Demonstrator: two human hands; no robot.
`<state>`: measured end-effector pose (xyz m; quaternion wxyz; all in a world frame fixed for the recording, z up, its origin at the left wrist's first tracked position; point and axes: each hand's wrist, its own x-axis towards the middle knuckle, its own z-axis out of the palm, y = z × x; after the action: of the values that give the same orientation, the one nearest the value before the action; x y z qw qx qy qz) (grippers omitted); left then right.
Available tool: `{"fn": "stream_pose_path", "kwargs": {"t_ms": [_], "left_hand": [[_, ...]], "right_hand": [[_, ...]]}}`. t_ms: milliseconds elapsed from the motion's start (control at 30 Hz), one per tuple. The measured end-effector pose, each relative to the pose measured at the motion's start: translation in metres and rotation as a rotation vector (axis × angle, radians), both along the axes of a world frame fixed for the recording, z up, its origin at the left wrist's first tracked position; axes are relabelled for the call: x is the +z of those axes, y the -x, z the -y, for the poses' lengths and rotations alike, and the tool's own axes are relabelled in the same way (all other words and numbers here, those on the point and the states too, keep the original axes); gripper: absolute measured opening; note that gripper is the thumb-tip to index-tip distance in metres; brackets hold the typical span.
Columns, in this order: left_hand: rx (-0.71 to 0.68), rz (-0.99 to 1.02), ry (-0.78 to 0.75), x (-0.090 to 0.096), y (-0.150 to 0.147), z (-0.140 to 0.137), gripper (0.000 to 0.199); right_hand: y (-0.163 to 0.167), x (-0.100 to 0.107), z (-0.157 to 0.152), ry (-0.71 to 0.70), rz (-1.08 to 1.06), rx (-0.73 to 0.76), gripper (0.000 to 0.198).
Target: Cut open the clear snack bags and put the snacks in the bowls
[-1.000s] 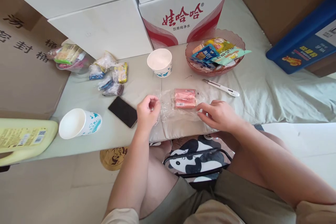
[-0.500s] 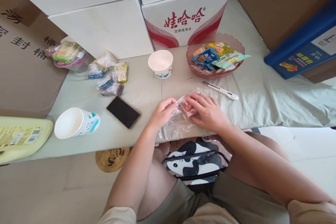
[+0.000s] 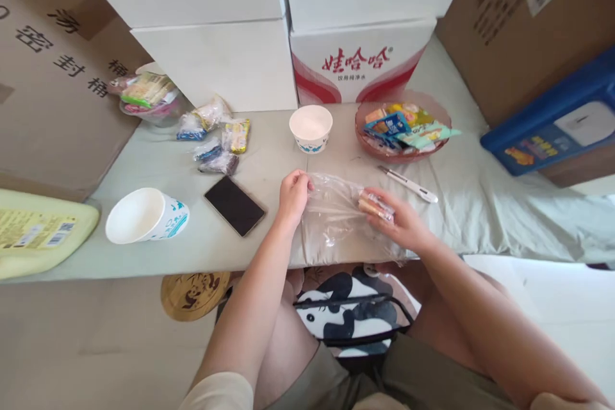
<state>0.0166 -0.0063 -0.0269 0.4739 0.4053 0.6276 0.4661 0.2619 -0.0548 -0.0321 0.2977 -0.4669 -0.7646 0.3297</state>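
Loosely crinkled, see-through wrapper in pinching left hand, pinkish-tan packets in grasping right hand.

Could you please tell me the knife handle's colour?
The handle is white, best seen in the head view.

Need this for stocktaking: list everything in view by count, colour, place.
Held packets: count unclear, peach, centre
Plastic wrapper: 1, clear, beside them
Paper bowls: 2, white-blue, back and left
Phone: 1, black, centre left
Cutter: 1, white, right
Bowl: 1, pink, back right
Bowl packets: several, mixed, inside it
Loose packets: several, mixed, back left
Tub: 1, clear, back left
Jug: 1, pale yellow, left
Container: 1, blue, right
White cartons: 4, white, back
Brown cartons: 2, brown, sides
Cloth: 1, greenish, underneath
Round board: 1, tan, below left
Panda-print item: 1, monochrome, below centre
Floor: pale, below
Shorts: 1, olive, bottom
Arms: 2, bottom
Legs: 2, bottom
Left hand: 1, gripping wrapper
Right hand: 1, around held packets
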Motion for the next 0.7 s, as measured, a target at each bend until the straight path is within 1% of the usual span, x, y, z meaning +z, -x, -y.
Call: {"fn": "stream_pose_path", "kwargs": {"t_ms": [67, 133, 167, 267, 333, 400, 433, 467, 500, 533, 567, 600, 633, 700], "left_hand": [[-0.015, -0.094, -0.045, -0.003, 0.002, -0.003, 0.016], [-0.023, -0.165, -0.085, -0.001, 0.004, -0.004, 0.019], [-0.033, -0.174, -0.099, 0.000, 0.006, -0.005, 0.021], [-0.094, -0.116, -0.116, 0.004, 0.011, -0.007, 0.023], [-0.119, -0.078, -0.109, 0.006, 0.016, -0.009, 0.024], [-0.104, -0.063, -0.085, 0.007, 0.018, -0.012, 0.025], [-0.097, -0.055, -0.073, 0.007, 0.019, -0.012, 0.026], [-0.092, -0.042, -0.064, 0.007, 0.019, -0.012, 0.026], [-0.096, -0.026, -0.059, 0.008, 0.018, -0.012, 0.026], [-0.103, -0.010, -0.059, 0.009, 0.017, -0.011, 0.025], [-0.114, 0.007, -0.060, 0.010, 0.015, -0.010, 0.024], [-0.125, 0.021, -0.061, 0.010, 0.013, -0.008, 0.023], [-0.136, 0.031, -0.064, 0.011, 0.011, -0.007, 0.023], [-0.155, 0.049, -0.075, 0.012, 0.008, -0.007, 0.022]], "right_hand": [[0.000, 0.003, 0.002, 0.104, -0.044, 0.030, 0.051], [0.000, 0.005, 0.001, 0.167, -0.100, 0.014, 0.051], [-0.001, 0.006, 0.000, 0.170, -0.128, 0.006, 0.049], [-0.003, 0.016, -0.006, 0.104, -0.164, 0.004, 0.044], [-0.002, 0.032, -0.014, 0.075, -0.189, -0.027, 0.046], [0.003, 0.056, -0.028, 0.058, -0.236, -0.088, 0.048], [0.005, 0.070, -0.039, 0.028, -0.238, -0.105, 0.047], [0.007, 0.085, -0.052, -0.043, -0.194, -0.108, 0.042], [0.008, 0.100, -0.068, -0.190, -0.096, -0.119, 0.038], [0.008, 0.112, -0.087, -0.365, 0.059, -0.135, 0.035], [0.005, 0.122, -0.107, -0.481, 0.240, -0.135, 0.033], [0.002, 0.128, -0.127, -0.503, 0.393, -0.079, 0.038], [-0.003, 0.130, -0.148, -0.496, 0.503, 0.009, 0.043], [-0.013, 0.124, -0.187, -0.433, 0.652, 0.085, 0.042]]}}
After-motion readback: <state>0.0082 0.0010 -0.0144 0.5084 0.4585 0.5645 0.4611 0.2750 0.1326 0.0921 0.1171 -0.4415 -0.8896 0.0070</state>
